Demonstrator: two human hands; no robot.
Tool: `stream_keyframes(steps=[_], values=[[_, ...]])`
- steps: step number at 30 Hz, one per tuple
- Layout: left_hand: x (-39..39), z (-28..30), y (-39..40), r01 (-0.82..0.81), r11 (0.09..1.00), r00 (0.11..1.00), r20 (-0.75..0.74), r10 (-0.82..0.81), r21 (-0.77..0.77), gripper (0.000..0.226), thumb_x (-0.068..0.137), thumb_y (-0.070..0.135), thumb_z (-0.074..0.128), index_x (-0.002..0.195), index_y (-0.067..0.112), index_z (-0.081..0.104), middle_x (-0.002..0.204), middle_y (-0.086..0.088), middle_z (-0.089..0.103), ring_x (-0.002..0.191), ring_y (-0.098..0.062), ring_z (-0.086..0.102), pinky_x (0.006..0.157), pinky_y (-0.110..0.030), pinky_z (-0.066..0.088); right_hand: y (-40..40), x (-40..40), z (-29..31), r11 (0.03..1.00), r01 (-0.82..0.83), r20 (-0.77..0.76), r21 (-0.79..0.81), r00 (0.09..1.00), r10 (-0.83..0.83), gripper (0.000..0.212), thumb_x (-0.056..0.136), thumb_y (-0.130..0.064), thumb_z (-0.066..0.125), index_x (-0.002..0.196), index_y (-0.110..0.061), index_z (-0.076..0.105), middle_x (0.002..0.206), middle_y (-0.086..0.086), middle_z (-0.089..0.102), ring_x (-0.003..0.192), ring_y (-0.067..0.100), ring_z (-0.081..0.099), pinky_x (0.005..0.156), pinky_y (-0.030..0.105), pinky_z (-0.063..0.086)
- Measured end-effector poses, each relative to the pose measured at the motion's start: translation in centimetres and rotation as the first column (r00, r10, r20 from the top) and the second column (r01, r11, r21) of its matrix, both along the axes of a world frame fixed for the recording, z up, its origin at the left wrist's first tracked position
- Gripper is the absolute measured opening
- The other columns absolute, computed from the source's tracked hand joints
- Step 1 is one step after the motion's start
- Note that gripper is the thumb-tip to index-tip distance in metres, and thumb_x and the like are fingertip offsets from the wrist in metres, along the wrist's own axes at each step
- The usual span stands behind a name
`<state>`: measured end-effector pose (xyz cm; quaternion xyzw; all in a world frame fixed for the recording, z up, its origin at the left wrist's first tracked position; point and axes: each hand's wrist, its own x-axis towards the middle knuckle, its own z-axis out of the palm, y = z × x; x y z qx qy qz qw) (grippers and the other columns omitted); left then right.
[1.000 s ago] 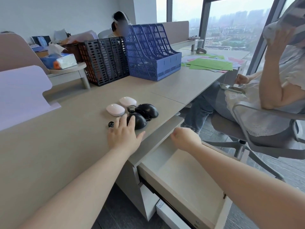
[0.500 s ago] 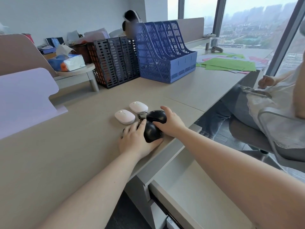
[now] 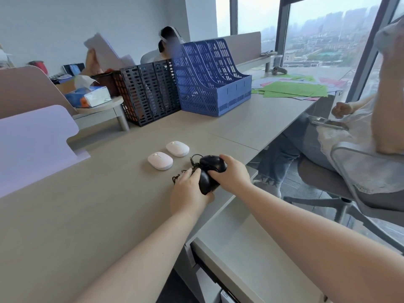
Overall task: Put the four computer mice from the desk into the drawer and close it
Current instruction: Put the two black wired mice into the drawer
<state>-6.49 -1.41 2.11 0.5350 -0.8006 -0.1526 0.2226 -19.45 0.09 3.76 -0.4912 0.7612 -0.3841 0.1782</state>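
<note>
Each hand grips a black mouse on the desk (image 3: 91,206): left hand (image 3: 189,192) the nearer black mouse (image 3: 205,182), right hand (image 3: 232,174) the farther black mouse (image 3: 211,162).

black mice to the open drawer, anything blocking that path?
Nothing visible. The left hand and right hand each grip a black mouse at the desk edge, and the drawer is open directly below, its visible part bare. Their cords trail loose and might snag.
</note>
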Motion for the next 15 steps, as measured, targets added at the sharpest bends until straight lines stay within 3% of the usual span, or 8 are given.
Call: stream_keyframes(steps=[2, 5, 10, 15], values=[[-0.2, 0.3, 1.1, 0.007, 1.000, 1.000, 0.000, -0.007, -0.007, 0.060, 0.072, 0.026, 0.068, 0.129, 0.020, 0.050, 0.140, -0.004, 0.047, 0.129, -0.022, 0.041, 0.097, -0.034, 0.041, 1.3, -0.5, 0.3, 1.000, 0.006, 0.037, 0.007, 0.999, -0.007, 0.053, 0.081, -0.032, 0.067, 0.129, -0.015, 0.052, 0.126, 0.006, 0.063, 0.119, 0.026, 0.055, 0.093, 0.035, 0.046], [-0.9, 0.8, 2.6, 0.015, 0.997, 1.000, -0.022, -0.017, -0.072, 0.040, 0.068, 0.022, 0.065, 0.106, 0.014, 0.057, 0.110, -0.003, 0.059, 0.112, -0.024, 0.050, 0.083, -0.035, 0.046, 3.3, -1.5, 0.8, 1.000, 0.027, 0.093, 0.001, 0.995, -0.027, 0.056, 0.081, -0.030, 0.068, 0.131, -0.012, 0.052, 0.127, 0.008, 0.062, 0.119, 0.027, 0.055, 0.096, 0.036, 0.046], [-2.4, 1.2, 5.2, 0.065, 0.989, 0.997, 0.045, -0.059, -0.136, 0.037, 0.072, 0.019, 0.063, 0.106, 0.009, 0.057, 0.110, -0.007, 0.060, 0.118, -0.026, 0.048, 0.088, -0.036, 0.043, 6.4, -3.3, 0.6, 1.000, 0.029, 0.106, 0.003, 0.994, -0.030, 0.028, 0.075, -0.031, 0.070, 0.096, -0.012, 0.065, 0.091, 0.003, 0.067, 0.090, 0.023, 0.060, 0.076, 0.034, 0.049], [-3.9, -0.2, 8.1, 0.116, 0.980, 0.991, 0.081, -0.104, -0.160, 0.042, 0.073, 0.020, 0.065, 0.112, 0.008, 0.055, 0.117, -0.010, 0.059, 0.122, -0.026, 0.045, 0.094, -0.034, 0.041, 9.3, -5.1, -0.6, 0.999, 0.045, 0.086, 0.005, 0.995, -0.045, 0.028, 0.071, -0.035, 0.069, 0.092, -0.016, 0.068, 0.090, 0.000, 0.070, 0.088, 0.020, 0.061, 0.075, 0.032, 0.048]])
